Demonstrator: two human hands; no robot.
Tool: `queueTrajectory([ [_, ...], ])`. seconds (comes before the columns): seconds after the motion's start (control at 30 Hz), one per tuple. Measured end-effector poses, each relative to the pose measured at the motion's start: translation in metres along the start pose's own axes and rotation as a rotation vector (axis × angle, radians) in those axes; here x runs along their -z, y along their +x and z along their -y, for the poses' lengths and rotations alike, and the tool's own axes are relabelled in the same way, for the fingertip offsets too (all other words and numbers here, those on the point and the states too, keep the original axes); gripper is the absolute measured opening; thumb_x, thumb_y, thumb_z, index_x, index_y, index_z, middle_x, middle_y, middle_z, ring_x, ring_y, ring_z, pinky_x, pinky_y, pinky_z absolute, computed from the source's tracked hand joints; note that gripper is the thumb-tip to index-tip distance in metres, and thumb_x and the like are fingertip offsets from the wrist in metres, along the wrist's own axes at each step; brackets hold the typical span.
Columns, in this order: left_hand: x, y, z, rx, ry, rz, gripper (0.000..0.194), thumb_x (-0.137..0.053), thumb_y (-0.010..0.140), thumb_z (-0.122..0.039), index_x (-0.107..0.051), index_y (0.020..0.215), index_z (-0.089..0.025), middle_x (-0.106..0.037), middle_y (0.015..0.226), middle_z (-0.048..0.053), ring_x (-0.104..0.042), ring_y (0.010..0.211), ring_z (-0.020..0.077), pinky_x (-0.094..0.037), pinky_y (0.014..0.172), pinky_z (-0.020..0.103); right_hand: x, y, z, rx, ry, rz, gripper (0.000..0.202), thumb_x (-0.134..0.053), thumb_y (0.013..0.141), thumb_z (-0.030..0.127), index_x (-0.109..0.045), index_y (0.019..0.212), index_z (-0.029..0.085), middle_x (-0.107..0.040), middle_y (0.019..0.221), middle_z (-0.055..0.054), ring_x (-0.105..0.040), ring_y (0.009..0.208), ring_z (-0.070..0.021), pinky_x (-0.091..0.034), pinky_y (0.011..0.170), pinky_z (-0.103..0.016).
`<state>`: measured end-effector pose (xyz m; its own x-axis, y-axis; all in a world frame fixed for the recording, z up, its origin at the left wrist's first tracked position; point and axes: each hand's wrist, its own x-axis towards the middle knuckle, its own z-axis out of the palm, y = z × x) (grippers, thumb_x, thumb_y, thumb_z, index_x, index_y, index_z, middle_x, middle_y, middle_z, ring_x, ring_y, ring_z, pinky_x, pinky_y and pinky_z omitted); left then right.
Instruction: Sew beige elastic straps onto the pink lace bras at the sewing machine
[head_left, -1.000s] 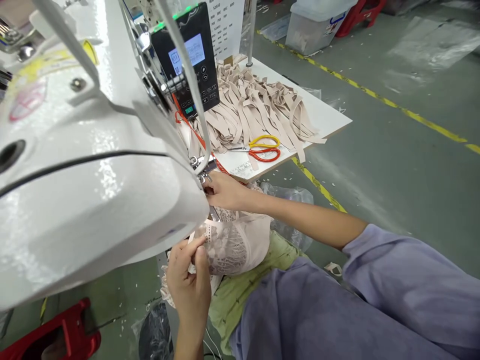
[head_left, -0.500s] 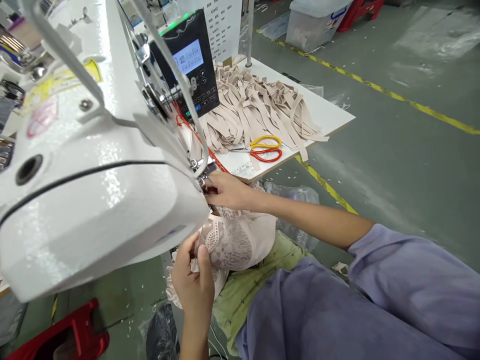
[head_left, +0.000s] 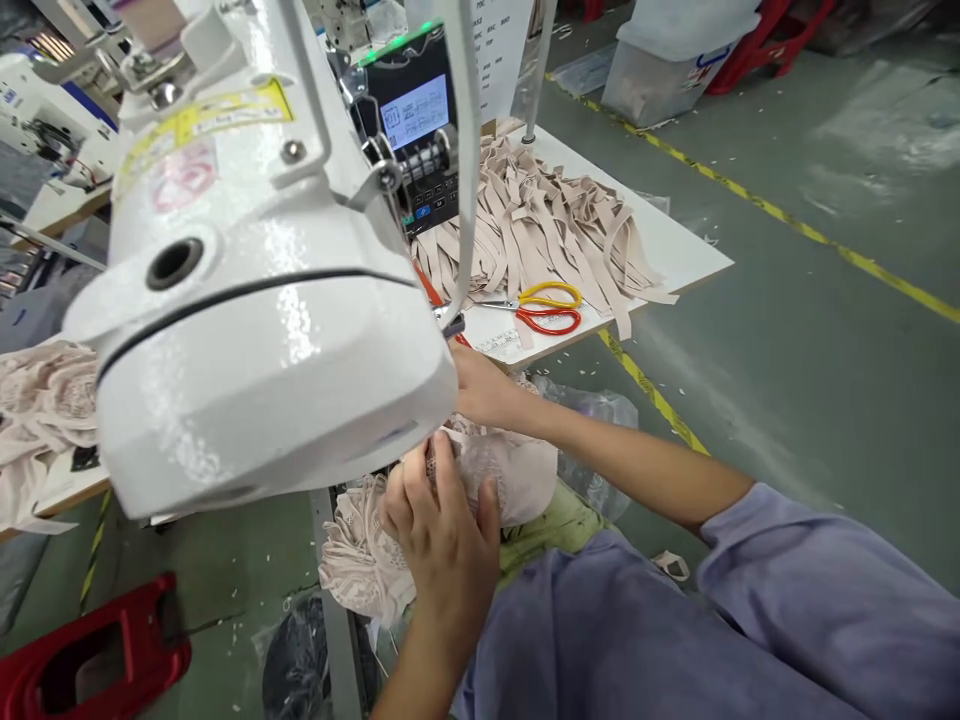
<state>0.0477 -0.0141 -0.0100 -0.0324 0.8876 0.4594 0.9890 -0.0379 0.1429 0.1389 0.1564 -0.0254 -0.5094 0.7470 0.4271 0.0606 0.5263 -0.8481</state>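
Note:
A beige lace bra [head_left: 517, 475] lies at the front edge of the white sewing machine [head_left: 277, 370], partly over my lap. My left hand [head_left: 442, 520] rests on its lace with the back of the hand up, the fingers extended and the thumb apart. Just beyond, my right hand [head_left: 487, 385] reaches in by the machine head near the needle area. The head hides its fingertips, so I cannot see what they grip. More gathered beige lace [head_left: 367, 560] hangs to the left of my left hand.
Yellow-and-red-handled scissors [head_left: 551, 307] lie on the white table [head_left: 675, 255] beside a heap of beige fabric strips [head_left: 540, 215]. A control panel [head_left: 420, 125] stands behind the machine. Lace pieces [head_left: 45, 400] lie at left. A red stool [head_left: 97, 650] stands on the floor.
My left hand has moved right and up, from a raised thumb-and-finger pose to lying over the lace. My right hand stays by the machine head. The view has shifted, showing more on the left.

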Motion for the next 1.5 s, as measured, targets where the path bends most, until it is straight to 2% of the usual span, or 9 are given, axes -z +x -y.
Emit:
queueTrajectory([
  [0.17, 0.002, -0.003, 0.005, -0.001, -0.048, 0.053, 0.057, -0.063, 0.090, -0.034, -0.049, 0.144, -0.018, -0.050, 0.138, 0.021, -0.048, 0.126, 0.0360, -0.036, 0.106, 0.052, -0.003, 0.003, -0.002, -0.035, -0.053, 0.004, 0.003, -0.056, 0.079, 0.016, -0.058, 0.081, 0.017, -0.062, 0.100, -0.006, -0.055, 0.076, -0.0153, -0.045, 0.071, -0.029],
  [0.33, 0.002, 0.002, 0.006, -0.004, -0.044, 0.072, 0.057, -0.063, 0.090, -0.031, -0.049, 0.144, -0.019, -0.046, 0.139, 0.021, -0.045, 0.129, 0.0363, -0.035, 0.108, 0.052, -0.003, 0.004, -0.003, -0.037, -0.114, -0.001, 0.003, -0.054, 0.079, 0.017, -0.054, 0.082, 0.018, -0.060, 0.095, -0.006, -0.055, 0.082, -0.0185, -0.042, 0.072, -0.031],
  [0.47, -0.001, 0.006, 0.005, -0.041, -0.032, 0.045, 0.059, -0.064, 0.089, -0.031, -0.048, 0.144, -0.017, -0.046, 0.136, 0.022, -0.046, 0.126, 0.0364, -0.036, 0.106, 0.052, -0.002, 0.006, -0.002, -0.069, -0.101, 0.005, 0.006, -0.053, 0.078, 0.017, -0.053, 0.084, 0.019, -0.059, 0.096, -0.005, -0.053, 0.075, -0.0167, -0.042, 0.071, -0.031],
  [0.87, -0.003, 0.008, 0.004, -0.069, 0.023, 0.028, 0.056, -0.065, 0.088, -0.028, -0.052, 0.139, -0.013, -0.048, 0.134, 0.023, -0.046, 0.123, 0.0359, -0.038, 0.103, 0.049, -0.003, 0.006, -0.001, -0.087, -0.025, -0.020, 0.007, -0.053, 0.077, 0.012, -0.051, 0.082, 0.018, -0.054, 0.091, -0.002, -0.050, 0.081, -0.0147, -0.039, 0.070, -0.027],
  [1.1, -0.003, 0.004, 0.009, -0.060, 0.002, -0.024, 0.054, -0.068, 0.086, -0.031, -0.055, 0.135, -0.013, -0.052, 0.131, 0.022, -0.049, 0.122, 0.0361, -0.036, 0.105, 0.051, -0.002, 0.003, -0.004, -0.028, 0.016, -0.044, 0.004, -0.056, 0.082, 0.013, -0.055, 0.083, 0.017, -0.058, 0.094, -0.002, -0.049, 0.075, -0.0123, -0.041, 0.069, -0.026],
  [1.2, -0.006, -0.001, 0.025, 0.014, -0.109, -0.110, 0.055, -0.069, 0.085, -0.033, -0.053, 0.136, -0.017, -0.053, 0.130, 0.020, -0.048, 0.124, 0.0350, -0.035, 0.106, 0.051, 0.001, -0.007, -0.005, -0.074, 0.053, -0.102, 0.009, -0.058, 0.090, 0.027, -0.058, 0.092, 0.018, -0.059, 0.103, -0.003, -0.049, 0.070, -0.0102, -0.042, 0.066, -0.025],
  [1.3, -0.014, -0.006, 0.044, 0.240, -0.389, -0.097, 0.058, -0.064, 0.088, -0.039, -0.048, 0.139, -0.018, -0.051, 0.134, 0.019, -0.046, 0.129, 0.0331, -0.038, 0.107, 0.047, 0.001, -0.022, -0.007, -0.146, 0.119, -0.173, 0.018, -0.059, 0.092, 0.034, -0.057, 0.100, 0.018, -0.059, 0.103, -0.004, -0.052, 0.071, -0.0106, -0.045, 0.068, -0.026],
  [1.4, -0.025, -0.006, 0.058, 0.462, -0.783, 0.071, 0.060, -0.056, 0.091, -0.050, -0.045, 0.141, -0.018, -0.056, 0.131, 0.016, -0.055, 0.122, 0.0298, -0.046, 0.099, 0.041, -0.001, -0.042, -0.007, -0.197, 0.199, -0.209, 0.024, -0.062, 0.091, 0.039, -0.054, 0.102, 0.019, -0.060, 0.101, -0.005, -0.058, 0.084, -0.0144, -0.049, 0.078, -0.030],
  [1.5, -0.031, -0.003, 0.064, 0.534, -0.923, 0.246, 0.059, -0.053, 0.090, -0.057, -0.053, 0.135, -0.019, -0.064, 0.121, 0.013, -0.059, 0.117, 0.0296, -0.049, 0.094, 0.038, -0.003, -0.062, -0.004, -0.206, 0.217, -0.194, 0.030, -0.063, 0.090, 0.045, -0.053, 0.102, 0.020, -0.059, 0.103, -0.006, -0.058, 0.094, -0.0176, -0.048, 0.086, -0.034],
])
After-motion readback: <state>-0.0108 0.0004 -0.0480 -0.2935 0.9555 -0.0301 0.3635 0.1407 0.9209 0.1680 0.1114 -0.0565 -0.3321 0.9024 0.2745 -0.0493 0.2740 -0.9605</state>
